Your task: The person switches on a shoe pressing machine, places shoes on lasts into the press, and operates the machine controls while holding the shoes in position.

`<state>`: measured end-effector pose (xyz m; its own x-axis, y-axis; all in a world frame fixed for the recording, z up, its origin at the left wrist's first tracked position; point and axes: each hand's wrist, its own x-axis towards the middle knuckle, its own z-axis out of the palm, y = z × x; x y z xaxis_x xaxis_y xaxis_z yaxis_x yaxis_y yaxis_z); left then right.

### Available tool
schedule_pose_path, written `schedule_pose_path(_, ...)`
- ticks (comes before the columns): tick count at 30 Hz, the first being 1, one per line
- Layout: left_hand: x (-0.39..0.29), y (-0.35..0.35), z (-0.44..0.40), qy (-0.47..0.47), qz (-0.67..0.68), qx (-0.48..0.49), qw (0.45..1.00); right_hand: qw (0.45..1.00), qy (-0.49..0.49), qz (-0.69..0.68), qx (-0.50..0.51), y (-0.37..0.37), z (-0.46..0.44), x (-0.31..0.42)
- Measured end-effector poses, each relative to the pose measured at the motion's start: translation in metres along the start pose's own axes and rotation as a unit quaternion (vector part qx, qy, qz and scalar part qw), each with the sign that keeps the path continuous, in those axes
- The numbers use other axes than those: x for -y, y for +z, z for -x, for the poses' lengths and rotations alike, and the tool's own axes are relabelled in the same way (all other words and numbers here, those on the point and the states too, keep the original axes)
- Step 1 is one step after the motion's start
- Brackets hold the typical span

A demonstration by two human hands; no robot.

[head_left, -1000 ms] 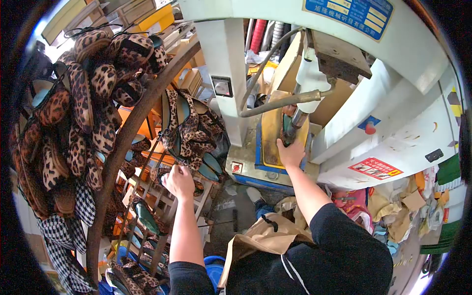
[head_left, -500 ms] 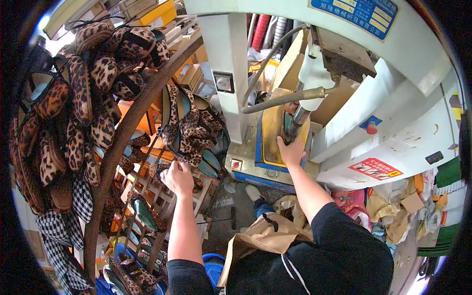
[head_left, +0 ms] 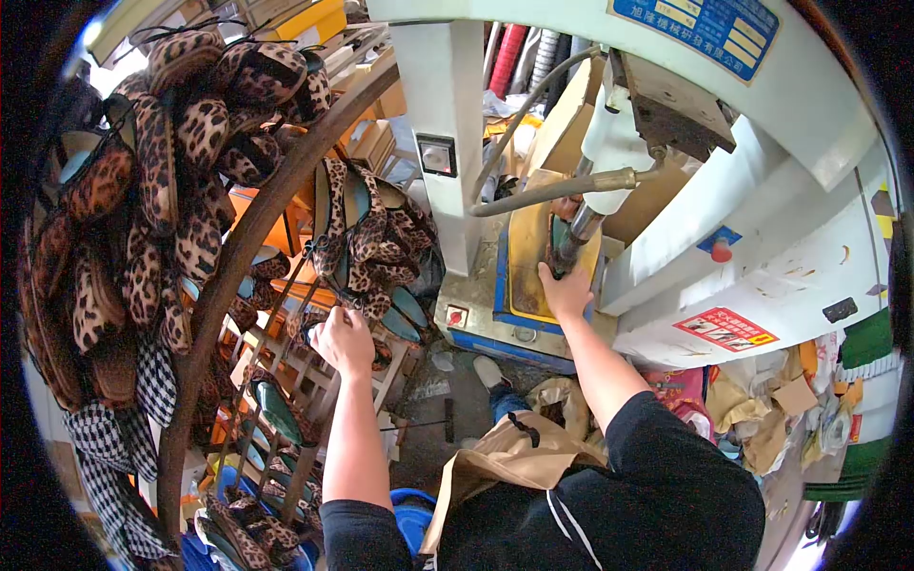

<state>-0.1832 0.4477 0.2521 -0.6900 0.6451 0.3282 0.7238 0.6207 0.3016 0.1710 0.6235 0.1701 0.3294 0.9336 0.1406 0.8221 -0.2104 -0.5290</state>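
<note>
My right hand [head_left: 568, 290] is at the near end of a shoe [head_left: 558, 231] on the yellow pad [head_left: 533, 276] of a pressing machine. Its thumb and fingers close around the dark end of the shoe, partly hidden by the hand. A metal press rod [head_left: 586, 226] reaches down into the shoe, whose teal insole shows. My left hand [head_left: 345, 341] is curled closed at the rack, just below a hanging bunch of leopard-print shoes [head_left: 367, 238]. What its fingers hold is hidden.
A curved brown rack rail [head_left: 257, 205] carries many leopard-print and houndstooth shoes [head_left: 114, 443] on the left. The machine's white post [head_left: 438, 105] and hose [head_left: 552, 193] stand ahead. A red button [head_left: 721, 250] is on the right panel; bags and scraps [head_left: 762, 409] lie lower right.
The view has shifted slightly. Both hands keep nearly the same places and grips, and the shoe stays under the press rod.
</note>
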Motion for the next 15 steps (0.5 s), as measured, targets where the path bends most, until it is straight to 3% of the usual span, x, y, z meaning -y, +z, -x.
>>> schedule_pose_path(15,-0.005,-0.011,0.002,-0.004,-0.003,0.005,1.0,1.0,-0.007,0.021,0.018,-0.003,0.0,0.0)
